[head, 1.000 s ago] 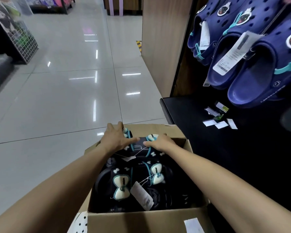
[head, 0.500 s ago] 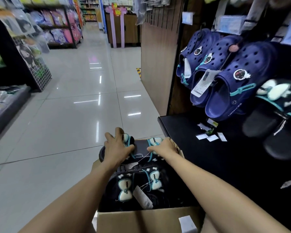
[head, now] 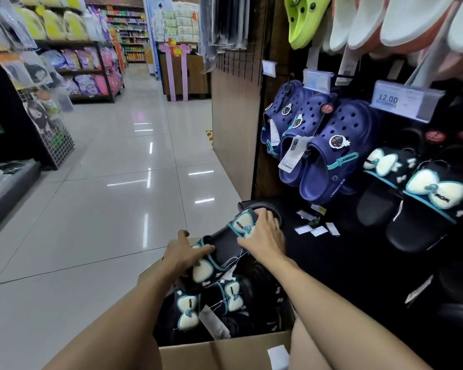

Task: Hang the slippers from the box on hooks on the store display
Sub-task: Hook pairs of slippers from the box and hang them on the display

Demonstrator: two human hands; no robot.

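A pair of black slippers (head: 225, 243) with white bows and teal trim is lifted above the open cardboard box (head: 225, 352). My left hand (head: 183, 253) grips the nearer slipper at its strap. My right hand (head: 263, 233) grips the farther slipper by its bow. A string and a tag dangle between the two. More of the same slippers (head: 211, 303) lie in the box. Matching black bow slippers (head: 422, 193) hang on the display at the right.
Navy clogs (head: 324, 145) hang left of the black pairs, with a 12.00 price tag (head: 397, 100) above. White slippers and a lime clog (head: 302, 20) hang higher. Paper tags (head: 316, 228) lie on the black base shelf. A wooden panel (head: 233, 129) borders the tiled aisle.
Both hands have lifted the slipper pair up out of the box and to the right, toward the display. My view has tilted upward, showing more of the display.
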